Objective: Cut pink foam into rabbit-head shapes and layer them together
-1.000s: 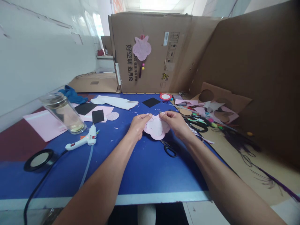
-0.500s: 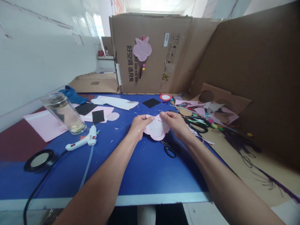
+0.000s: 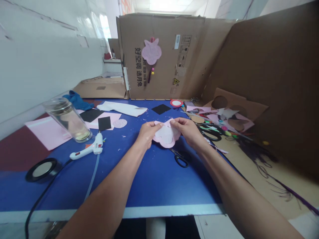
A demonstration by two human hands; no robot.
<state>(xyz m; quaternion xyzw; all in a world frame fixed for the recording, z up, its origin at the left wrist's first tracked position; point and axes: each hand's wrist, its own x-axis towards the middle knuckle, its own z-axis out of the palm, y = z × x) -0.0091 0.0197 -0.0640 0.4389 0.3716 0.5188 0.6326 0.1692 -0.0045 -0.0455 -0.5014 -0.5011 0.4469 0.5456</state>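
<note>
Both hands hold a pink foam cut-out (image 3: 167, 136) just above the blue table (image 3: 149, 179). My left hand (image 3: 147, 133) pinches its left edge with thumb and fingers closed. My right hand (image 3: 187, 128) pinches the upper right edge, fingers curled over it. A paler layer lies on the pink shape's face. Black-handled scissors (image 3: 179, 158) lie on the table right below the cut-out.
A white glue gun (image 3: 87, 150) with its cable, a glass jar (image 3: 67, 120), a black tape roll (image 3: 42, 169) and pink and black sheets (image 3: 99, 119) lie to the left. Scissors, scraps and cardboard (image 3: 224, 116) clutter the right. Cardboard walls with a hanging pink ornament (image 3: 151, 51) stand behind.
The pink cut-out has been tilted and turned slightly between my fingers; both hands stay in nearly the same place.
</note>
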